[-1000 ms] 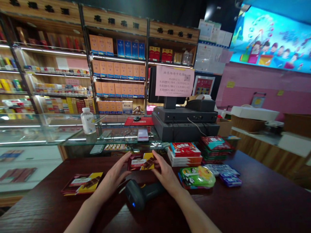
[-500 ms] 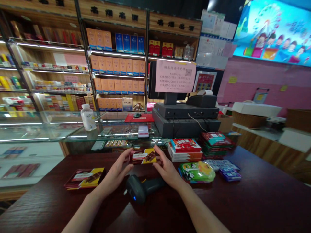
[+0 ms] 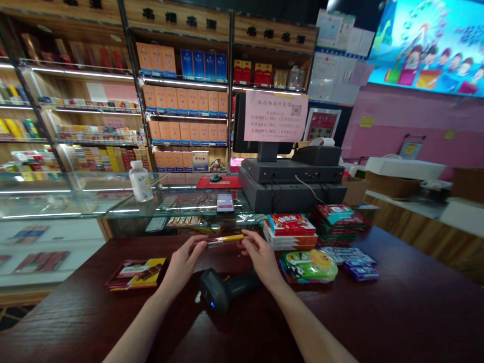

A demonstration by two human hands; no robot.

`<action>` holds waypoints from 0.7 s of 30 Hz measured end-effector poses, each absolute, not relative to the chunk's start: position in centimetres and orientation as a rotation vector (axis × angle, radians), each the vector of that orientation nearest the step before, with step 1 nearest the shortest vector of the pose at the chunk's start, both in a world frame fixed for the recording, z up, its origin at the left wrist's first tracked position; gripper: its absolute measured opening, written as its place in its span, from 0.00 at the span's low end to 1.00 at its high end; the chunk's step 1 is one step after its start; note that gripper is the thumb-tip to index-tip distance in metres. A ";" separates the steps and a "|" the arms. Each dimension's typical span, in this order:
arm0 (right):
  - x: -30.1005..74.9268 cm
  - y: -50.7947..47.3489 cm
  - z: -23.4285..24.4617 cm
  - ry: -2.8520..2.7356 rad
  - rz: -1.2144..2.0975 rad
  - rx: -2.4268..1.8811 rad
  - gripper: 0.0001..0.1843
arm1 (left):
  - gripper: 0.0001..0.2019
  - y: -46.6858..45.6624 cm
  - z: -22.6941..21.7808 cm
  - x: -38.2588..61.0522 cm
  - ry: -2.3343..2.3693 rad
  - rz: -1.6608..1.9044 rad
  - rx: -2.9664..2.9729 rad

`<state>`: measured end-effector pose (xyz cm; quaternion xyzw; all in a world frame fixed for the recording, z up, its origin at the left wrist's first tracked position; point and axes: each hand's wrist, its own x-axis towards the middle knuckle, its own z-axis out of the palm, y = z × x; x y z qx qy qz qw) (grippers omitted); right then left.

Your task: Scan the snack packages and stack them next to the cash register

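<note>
Tipped edge-on since the last view: chocolate bar box, clamped between your left grip and right grip.
</note>
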<state>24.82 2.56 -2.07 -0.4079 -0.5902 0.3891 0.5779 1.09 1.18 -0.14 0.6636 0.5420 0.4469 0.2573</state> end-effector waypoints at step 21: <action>24.5 2.6 -2.3 -1.438 0.876 -1.073 0.19 | 0.40 0.8 -0.4 0.5 1.565 1.043 2.120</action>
